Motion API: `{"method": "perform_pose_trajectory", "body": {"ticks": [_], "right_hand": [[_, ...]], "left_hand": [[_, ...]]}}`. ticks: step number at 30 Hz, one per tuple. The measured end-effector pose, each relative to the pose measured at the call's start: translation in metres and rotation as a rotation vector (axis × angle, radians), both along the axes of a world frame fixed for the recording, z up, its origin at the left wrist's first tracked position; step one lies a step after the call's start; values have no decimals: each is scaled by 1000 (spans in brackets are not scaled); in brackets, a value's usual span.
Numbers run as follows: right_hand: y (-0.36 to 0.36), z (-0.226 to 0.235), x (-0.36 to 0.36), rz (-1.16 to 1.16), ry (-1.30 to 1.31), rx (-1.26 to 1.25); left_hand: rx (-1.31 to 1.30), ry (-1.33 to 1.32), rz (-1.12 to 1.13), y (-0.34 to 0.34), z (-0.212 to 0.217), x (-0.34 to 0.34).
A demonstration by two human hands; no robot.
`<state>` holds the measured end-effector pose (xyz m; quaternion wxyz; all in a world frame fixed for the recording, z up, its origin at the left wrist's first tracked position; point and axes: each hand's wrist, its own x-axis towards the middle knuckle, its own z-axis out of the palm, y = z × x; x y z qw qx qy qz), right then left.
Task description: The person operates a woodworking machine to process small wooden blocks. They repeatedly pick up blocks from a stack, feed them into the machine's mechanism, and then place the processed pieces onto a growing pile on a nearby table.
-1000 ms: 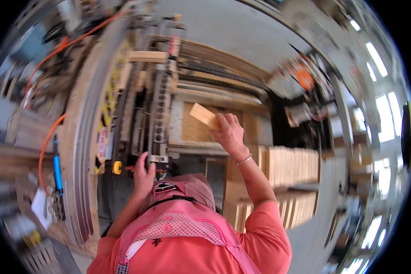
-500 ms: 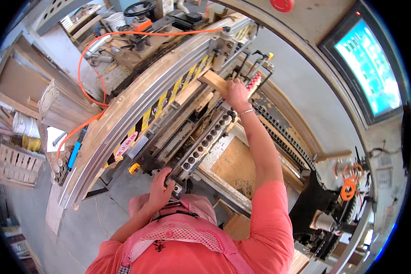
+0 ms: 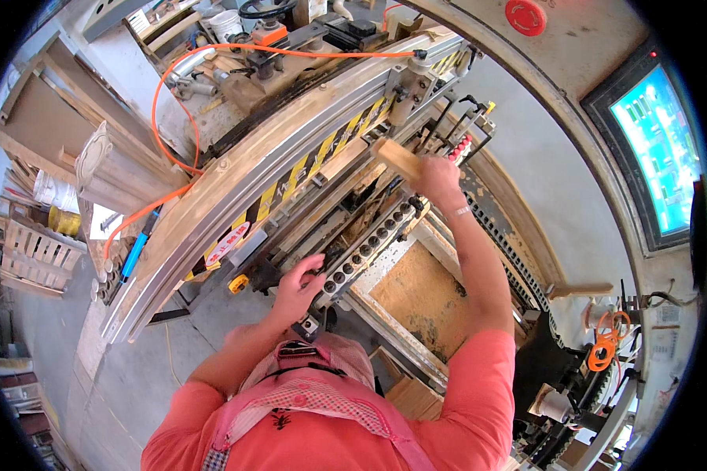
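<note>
My right hand (image 3: pixel 438 182) is closed around the end of a short, light wooden block (image 3: pixel 397 160), holding it above the machine bed beside the yellow-and-black striped rail (image 3: pixel 322 153). The block's other end points up and left. My left hand (image 3: pixel 297 290) has its fingers apart, with nothing seen in it. It hovers at the near end of a pale bar with a row of round black knobs (image 3: pixel 367 250). A length of wood (image 3: pixel 343 159) lies along the striped rail, past the block.
To the right, a sawdust-covered panel (image 3: pixel 416 284) lies within the machine frame. A lit screen (image 3: pixel 656 145) and a red stop button (image 3: pixel 525 17) are at upper right. An orange hose (image 3: pixel 291 53) crosses the curved guard beam at left. Orange coiled tubing (image 3: pixel 602 353) hangs at right.
My right hand has drawn the wooden block slightly back toward me, away from the striped rail. My left hand has moved forward from the bar's end, its fingers spreading. The view has shifted a little.
</note>
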<state>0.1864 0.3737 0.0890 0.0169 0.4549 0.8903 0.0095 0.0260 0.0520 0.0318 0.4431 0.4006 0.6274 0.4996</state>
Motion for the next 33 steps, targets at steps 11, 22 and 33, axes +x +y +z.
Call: {"method": "perform_pose_trajectory", "body": {"ticks": [11, 22, 33], "right_hand": [[-133, 52, 8, 331, 255, -626], [23, -11, -21, -61, -57, -101], [36, -41, -35, -101, 114, -24]], "left_hand": [[49, -724, -83, 59, -17, 24], [220, -443, 6, -11, -27, 9], [209, -428, -54, -16, -26, 7]]}}
